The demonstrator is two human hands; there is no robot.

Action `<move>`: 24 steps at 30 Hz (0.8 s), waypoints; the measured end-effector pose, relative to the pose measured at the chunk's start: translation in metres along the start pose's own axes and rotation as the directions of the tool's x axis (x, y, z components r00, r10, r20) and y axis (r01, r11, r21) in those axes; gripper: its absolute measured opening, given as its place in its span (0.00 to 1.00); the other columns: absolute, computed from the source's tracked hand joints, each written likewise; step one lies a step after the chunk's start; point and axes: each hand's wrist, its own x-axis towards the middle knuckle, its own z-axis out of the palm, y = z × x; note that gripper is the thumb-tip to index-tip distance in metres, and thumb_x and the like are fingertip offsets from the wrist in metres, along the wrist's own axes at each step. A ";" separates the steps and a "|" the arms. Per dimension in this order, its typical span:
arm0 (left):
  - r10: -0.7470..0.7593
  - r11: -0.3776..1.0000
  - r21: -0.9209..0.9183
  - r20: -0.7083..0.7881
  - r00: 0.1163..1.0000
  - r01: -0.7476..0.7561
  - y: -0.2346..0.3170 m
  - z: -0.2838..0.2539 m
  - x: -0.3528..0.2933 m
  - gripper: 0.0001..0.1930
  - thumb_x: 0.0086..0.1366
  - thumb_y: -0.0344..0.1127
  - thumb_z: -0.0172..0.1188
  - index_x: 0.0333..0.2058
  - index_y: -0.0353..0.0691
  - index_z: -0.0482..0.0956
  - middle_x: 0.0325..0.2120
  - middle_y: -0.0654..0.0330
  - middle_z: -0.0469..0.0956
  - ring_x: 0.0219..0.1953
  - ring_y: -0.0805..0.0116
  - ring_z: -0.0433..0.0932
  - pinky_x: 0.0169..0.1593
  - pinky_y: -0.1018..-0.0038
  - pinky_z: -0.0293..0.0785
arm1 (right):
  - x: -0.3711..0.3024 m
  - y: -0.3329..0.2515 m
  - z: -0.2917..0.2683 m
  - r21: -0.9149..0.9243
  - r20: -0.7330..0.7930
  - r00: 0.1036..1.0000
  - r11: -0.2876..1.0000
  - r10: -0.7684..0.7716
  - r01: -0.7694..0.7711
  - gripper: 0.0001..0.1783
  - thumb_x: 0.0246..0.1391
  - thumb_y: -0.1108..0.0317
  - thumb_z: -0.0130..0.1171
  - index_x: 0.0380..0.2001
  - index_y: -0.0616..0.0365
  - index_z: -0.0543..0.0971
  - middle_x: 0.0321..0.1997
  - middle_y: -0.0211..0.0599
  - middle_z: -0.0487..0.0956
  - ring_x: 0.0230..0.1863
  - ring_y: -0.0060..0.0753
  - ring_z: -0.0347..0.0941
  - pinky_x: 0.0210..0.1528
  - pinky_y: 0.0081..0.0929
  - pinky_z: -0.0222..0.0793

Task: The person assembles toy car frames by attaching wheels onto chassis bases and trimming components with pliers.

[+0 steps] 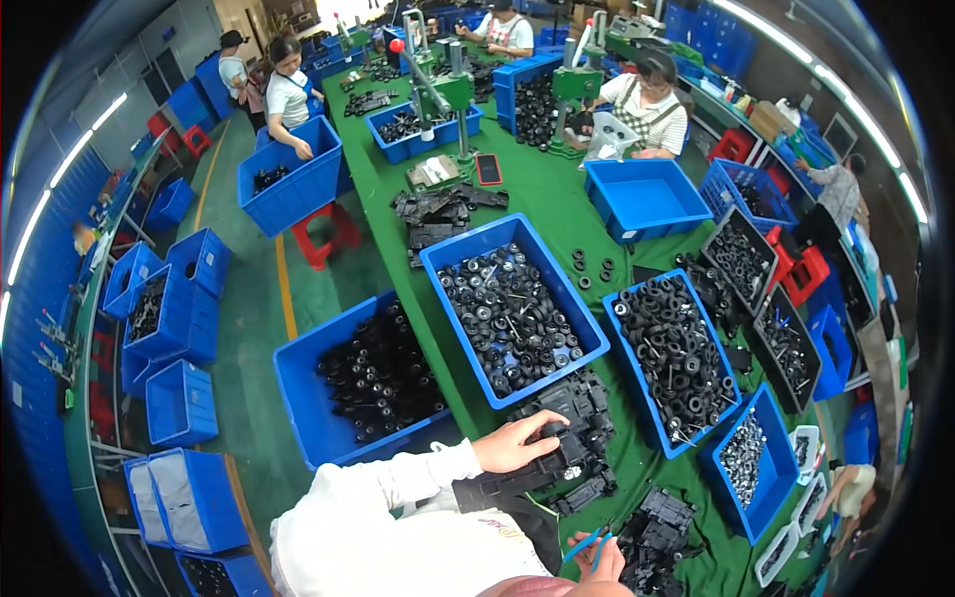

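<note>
Blue tub [470, 243] (wheels [507, 310] inside) borders black parts [582, 410].

Wheel bin [552, 379]: on the table [557, 214], frame centre. Tyre bin [708, 428]: right of it. Parts pile [589, 408]: below the wheel bin, partly under the left hand [512, 445].

Counted: one hand tool with blue handles [583, 544]; one flat black rectangle with a red border [488, 170]; five loose black rings [584, 283]; two dark grey rectangular trays [766, 286]; three white plastic trays [763, 577].
</note>
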 end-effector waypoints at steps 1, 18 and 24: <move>0.127 0.992 0.029 -0.036 0.991 -0.126 -0.017 0.001 0.002 0.22 0.71 0.44 0.54 0.60 0.46 0.65 0.26 0.68 0.66 0.29 0.79 0.63 0.34 0.76 0.62 | -0.001 0.005 0.002 -0.020 -0.065 0.998 1.000 0.002 -0.003 0.29 0.65 0.42 0.46 0.37 0.63 0.74 0.38 0.48 0.82 0.35 0.44 0.82 0.35 0.37 0.78; -0.036 0.903 -0.428 0.032 0.999 0.046 -0.056 -0.048 0.006 0.23 0.69 0.31 0.57 0.60 0.46 0.63 0.45 0.61 0.77 0.45 0.75 0.75 0.49 0.74 0.72 | -0.004 -0.036 0.068 0.072 -0.104 0.992 0.995 0.074 -0.067 0.18 0.69 0.57 0.47 0.42 0.62 0.78 0.35 0.27 0.75 0.36 0.23 0.68 0.39 0.25 0.66; -0.096 0.856 -0.511 0.001 0.995 0.083 -0.061 -0.046 -0.002 0.22 0.69 0.31 0.58 0.60 0.48 0.65 0.42 0.62 0.78 0.42 0.77 0.74 0.46 0.75 0.73 | -0.015 -0.054 0.082 0.065 -0.259 0.938 0.973 0.229 -0.220 0.32 0.57 0.41 0.60 0.56 0.52 0.72 0.52 0.41 0.76 0.49 0.42 0.72 0.46 0.44 0.71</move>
